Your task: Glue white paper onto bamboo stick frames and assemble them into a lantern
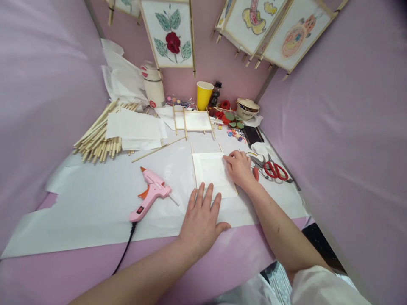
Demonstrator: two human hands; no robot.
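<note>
A square of white paper (213, 173) lies on the white backing sheet (79, 216), with thin wooden sticks showing at its far corners. My right hand (238, 169) rests on the paper's right edge, its fingertips pressing down on the sheet. My left hand (201, 220) lies flat and spread, its fingertips touching the near edge of the square. A pink hot glue gun (151, 192) lies on its side to the left of my left hand, with its black cord (125, 250) running toward me. Neither hand touches it.
A finished small wooden frame with paper (193, 120) lies beyond the square. Left of it is a heap of wooden sticks (100, 133) under paper sheets. Red-handled scissors (276, 170) lie at right. Paper lanterns with painted panels hang above, and fabric walls flank the table.
</note>
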